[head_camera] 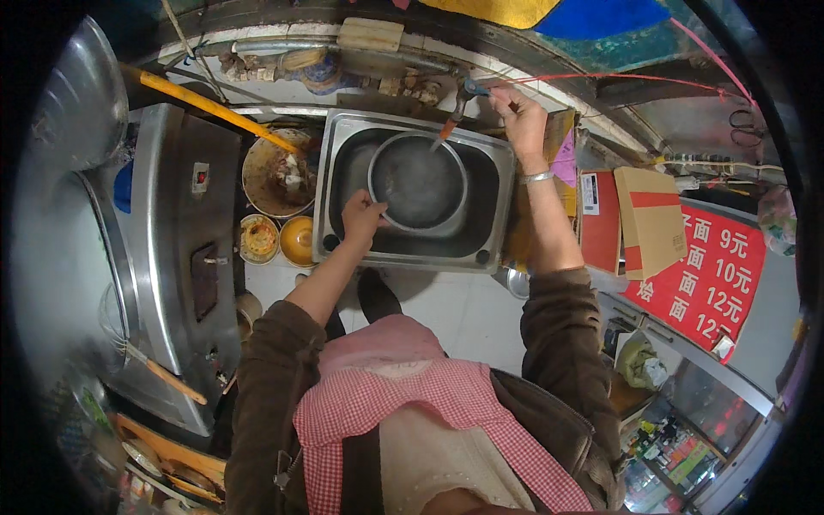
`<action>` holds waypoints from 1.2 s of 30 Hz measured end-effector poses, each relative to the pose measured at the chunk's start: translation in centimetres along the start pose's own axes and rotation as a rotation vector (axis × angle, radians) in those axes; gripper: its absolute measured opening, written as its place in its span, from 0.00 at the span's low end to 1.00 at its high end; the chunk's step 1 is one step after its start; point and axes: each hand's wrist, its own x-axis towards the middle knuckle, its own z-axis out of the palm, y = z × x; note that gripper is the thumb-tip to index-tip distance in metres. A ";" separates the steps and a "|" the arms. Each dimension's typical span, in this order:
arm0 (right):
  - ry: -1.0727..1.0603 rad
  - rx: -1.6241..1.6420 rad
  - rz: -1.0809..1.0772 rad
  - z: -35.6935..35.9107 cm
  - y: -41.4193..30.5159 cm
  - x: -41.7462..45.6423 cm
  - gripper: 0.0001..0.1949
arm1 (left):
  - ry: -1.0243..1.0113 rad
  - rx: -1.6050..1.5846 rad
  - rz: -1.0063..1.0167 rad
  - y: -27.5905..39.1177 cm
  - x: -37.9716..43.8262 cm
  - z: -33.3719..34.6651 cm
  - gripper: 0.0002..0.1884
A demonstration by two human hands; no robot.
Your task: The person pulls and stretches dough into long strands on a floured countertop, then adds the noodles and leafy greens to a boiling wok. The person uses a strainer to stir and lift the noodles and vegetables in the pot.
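A round metal basin [418,183] with water in it sits inside a stainless steel sink [331,251]. My left hand [362,219] grips the basin's lower left rim, thumb over the edge. Above the sink's far edge, my right hand [523,122] pinches the blue lever handle [476,88] of a tap [461,103]. A short orange hose piece [447,131] hangs from the spout, pointing into the basin. Water appears to run from it, and the surface below looks stirred. A metal bracelet circles my right wrist.
Left of the sink stand a dirty bucket [254,187] with a yellow pole [193,95] in it, and two smaller tubs [297,241]. A steel stove unit [167,257] with a steaming pot [58,257] fills the left. Cardboard boxes [650,225] and a red printed sign [702,277] are at right.
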 end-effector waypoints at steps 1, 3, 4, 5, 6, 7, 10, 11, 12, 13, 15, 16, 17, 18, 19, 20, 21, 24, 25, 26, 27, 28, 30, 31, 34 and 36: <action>0.002 0.006 0.009 0.0 0.0 -0.1 0.09 | 0.000 0.013 0.004 0.0 0.0 0.0 0.09; 0.010 0.017 0.030 0.0 0.2 -0.5 0.11 | -0.003 0.041 0.012 0.2 -0.2 0.2 0.09; 0.011 0.009 -0.009 0.0 0.5 -0.8 0.13 | 0.000 0.048 0.008 0.4 -0.3 0.3 0.10; 0.005 0.015 -0.010 0.1 0.9 -1.0 0.14 | 0.002 0.057 0.005 0.6 -0.4 0.5 0.10; -0.001 0.020 -0.011 0.2 1.1 -1.1 0.14 | 0.004 0.065 0.001 0.7 -0.5 0.7 0.10; -0.006 0.025 -0.011 0.1 1.3 -1.2 0.15 | 0.004 0.045 -0.005 0.8 -0.5 0.9 0.10; 0.008 0.002 0.019 0.1 0.7 -1.6 0.17 | 0.010 0.017 -0.024 1.3 -0.5 1.5 0.10; 0.008 -0.004 0.029 0.0 0.3 -1.7 0.18 | 0.012 0.027 -0.033 1.5 -0.5 1.8 0.09; -0.006 -0.043 0.037 -0.2 -0.4 -1.7 0.19 | 0.021 0.031 -0.039 1.8 -0.6 2.0 0.09; -0.018 -0.071 0.042 -0.2 -1.4 -1.7 0.20 | 0.002 0.037 -0.045 1.8 -0.5 1.9 0.08; -0.113 -0.191 0.074 -0.3 -3.1 -1.5 0.25 | -0.008 0.051 -0.046 1.6 -0.5 1.7 0.08; -0.088 -0.167 0.032 0.0 -3.3 -1.6 0.26 | -0.050 -0.027 -0.078 0.8 -0.3 1.3 0.11; -0.159 -0.087 0.043 0.2 -4.6 -1.7 0.26 | -0.062 0.003 -0.092 0.3 -0.3 0.6 0.13; -0.197 -0.103 0.163 0.1 -5.1 -2.0 0.24 | -0.062 -0.016 -0.133 0.8 -1.3 0.4 0.14; -0.129 0.015 0.011 -0.3 2.3 -2.2 0.19 | -0.133 0.013 -0.046 0.4 -1.6 0.6 0.14; -0.362 0.135 0.055 -0.4 -2.6 -2.4 0.19 | -0.088 -0.034 -0.080 -0.4 -2.6 -1.1 0.12; -0.372 0.139 0.074 -0.3 -4.2 -3.4 0.20 | -0.090 -0.075 -0.097 0.0 -3.7 -2.7 0.10; -0.494 0.388 0.201 -0.7 -7.0 -7.0 0.19 | -0.106 -0.231 -0.092 3.3 -9.9 -7.4 0.09; -0.443 0.520 0.288 0.4 -7.4 -8.8 0.19 | -0.085 -0.263 -0.069 4.4 -12.1 -9.5 0.10; -0.485 0.628 0.245 1.2 -5.3 -10.3 0.18 | -0.066 -0.248 -0.066 4.5 -13.5 -11.6 0.09; -0.493 0.549 0.231 2.6 -3.7 -12.2 0.16 | -0.063 -0.331 -0.027 6.1 -15.8 -13.9 0.09; -0.575 0.704 0.185 3.9 -4.4 -14.7 0.14 | -0.061 -0.413 0.011 8.1 -18.8 -16.3 0.09; -0.696 0.592 0.380 7.3 -6.2 -19.1 0.14 | -0.042 -0.521 0.209 10.1 -23.9 -21.9 0.11; -0.756 0.614 0.428 9.1 -8.5 -21.7 0.15 | 0.085 -0.521 0.201 10.2 -25.6 -24.8 0.11; -1.070 0.586 0.414 14.9 -16.7 -27.5 0.18 | 0.278 -0.613 0.344 12.5 -32.5 -33.3 0.09; -1.246 0.531 0.237 19.4 -23.4 -30.7 0.18 | 0.455 -0.702 0.452 12.7 -35.9 -38.6 0.09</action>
